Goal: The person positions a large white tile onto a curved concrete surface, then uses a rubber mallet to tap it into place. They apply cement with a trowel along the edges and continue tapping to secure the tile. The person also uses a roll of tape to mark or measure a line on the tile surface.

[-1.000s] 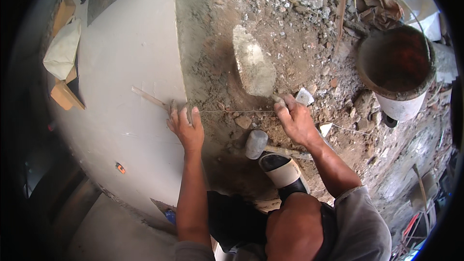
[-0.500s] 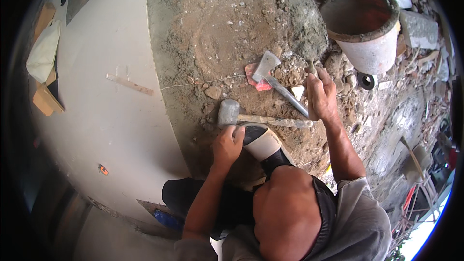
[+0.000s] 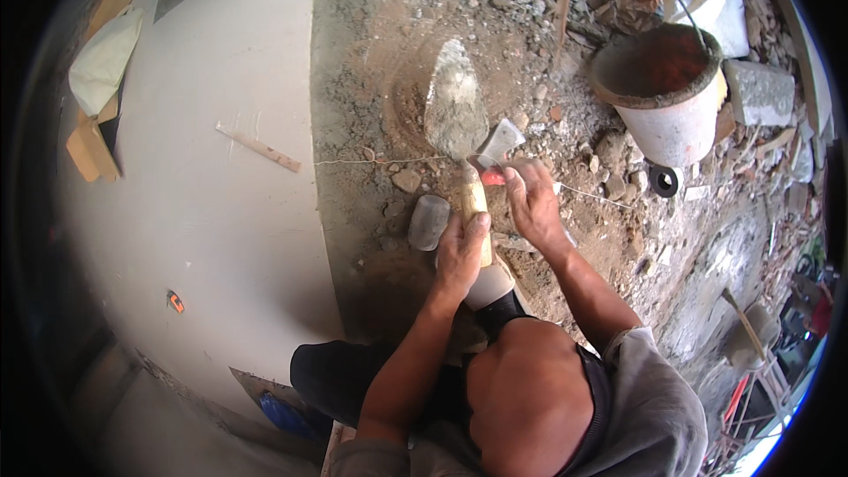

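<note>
My left hand (image 3: 461, 252) is wrapped round the wooden handle of a pointed trowel (image 3: 455, 106). Its blade, smeared with grey mortar, points away from me over the dirt. Just right of the handle, my right hand (image 3: 537, 212) hovers with thumb and fingers apart and slightly blurred, nothing visible in it. Beneath those fingers lies a red piece (image 3: 492, 177), beside a hatchet (image 3: 503, 140) whose handle is mostly hidden by the hand. A mallet (image 3: 430, 223) with a grey head rests left of my left hand, its handle partly covered. A thin string (image 3: 371, 161) crosses the ground past both hands.
Large pale tiles (image 3: 238, 238) cover the left side, bearing a narrow strip (image 3: 258, 147) and a small orange tool (image 3: 176, 302). Rightward stand a mortar-crusted bucket (image 3: 667, 119), a black tape roll (image 3: 665, 181) and a concrete block (image 3: 761, 93). Rubble (image 3: 609, 168) litters the soil.
The trowel has passed from my right hand to my left and swung leftward; the mortar heaped on its blade is mostly gone. My right hand moved left beside the hatchet.
</note>
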`<action>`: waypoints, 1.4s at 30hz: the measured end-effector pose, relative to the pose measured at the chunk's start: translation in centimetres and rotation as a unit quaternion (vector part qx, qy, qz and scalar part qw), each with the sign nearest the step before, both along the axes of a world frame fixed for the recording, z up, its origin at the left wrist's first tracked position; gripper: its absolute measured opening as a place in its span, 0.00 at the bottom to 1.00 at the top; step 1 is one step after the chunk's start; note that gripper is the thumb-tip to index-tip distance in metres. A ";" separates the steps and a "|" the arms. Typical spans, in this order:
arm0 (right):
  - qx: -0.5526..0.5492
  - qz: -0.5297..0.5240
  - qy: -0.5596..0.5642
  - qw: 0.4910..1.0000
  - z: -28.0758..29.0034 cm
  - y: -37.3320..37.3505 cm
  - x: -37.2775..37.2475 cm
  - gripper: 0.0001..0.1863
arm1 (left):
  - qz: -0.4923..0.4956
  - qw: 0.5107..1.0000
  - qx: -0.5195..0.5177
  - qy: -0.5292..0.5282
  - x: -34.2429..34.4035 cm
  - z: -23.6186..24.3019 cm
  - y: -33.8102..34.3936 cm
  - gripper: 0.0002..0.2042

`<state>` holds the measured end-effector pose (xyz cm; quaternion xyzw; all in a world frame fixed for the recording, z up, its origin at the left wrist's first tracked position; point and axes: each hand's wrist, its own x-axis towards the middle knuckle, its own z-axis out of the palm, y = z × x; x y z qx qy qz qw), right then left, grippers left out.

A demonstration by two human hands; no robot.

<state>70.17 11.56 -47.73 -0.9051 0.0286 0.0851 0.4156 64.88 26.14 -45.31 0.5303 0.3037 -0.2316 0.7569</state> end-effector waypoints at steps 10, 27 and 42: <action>-0.224 0.183 0.169 0.942 -2.5 -4.0 1.4 0.16 | -0.016 0.997 0.067 0.046 -0.8 -0.3 7.7 0.18; -0.135 0.438 -0.037 0.888 -0.9 7.8 5.5 0.35 | 0.143 0.977 0.040 0.154 -1.9 2.1 12.6 0.21; -0.156 0.512 -0.024 0.844 -2.2 11.4 8.1 0.39 | 0.091 0.978 0.079 0.169 -1.8 2.4 13.9 0.23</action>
